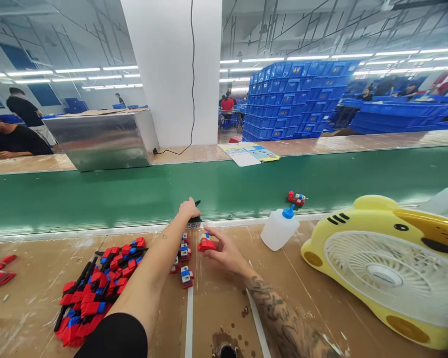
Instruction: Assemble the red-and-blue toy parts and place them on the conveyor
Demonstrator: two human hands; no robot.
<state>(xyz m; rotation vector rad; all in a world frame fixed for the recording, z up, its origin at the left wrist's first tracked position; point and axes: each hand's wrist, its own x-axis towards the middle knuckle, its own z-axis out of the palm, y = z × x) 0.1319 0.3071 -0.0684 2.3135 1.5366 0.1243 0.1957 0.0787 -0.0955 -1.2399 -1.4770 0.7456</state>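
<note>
So, from your head camera: your two hands are apart, with the left one farther out. Your left hand is reaching over the near edge of the long, smooth green belt, right at a thin black piece whose tip pokes out past your fingers. Can't tell if you're actually gripping that one, the hand covers most of it.

Your right hand is clearer: thumb and fingers are pinched around a small red plastic piece with a bit of blue, just above the brown cardboard-like tabletop. Just left of it there's a short cluster of little red, grey and blue blocky toys, partly behind your left forearm. Farther left you've got a messy heap of red, blue and black plastic parts.

Over on your right, a translucent white squeeze bottle with a blue cap stands near the belt's edge, then a big yellow animal-shaped fan. One red-and-grey toy sits on the belt behind the bottle.
</note>
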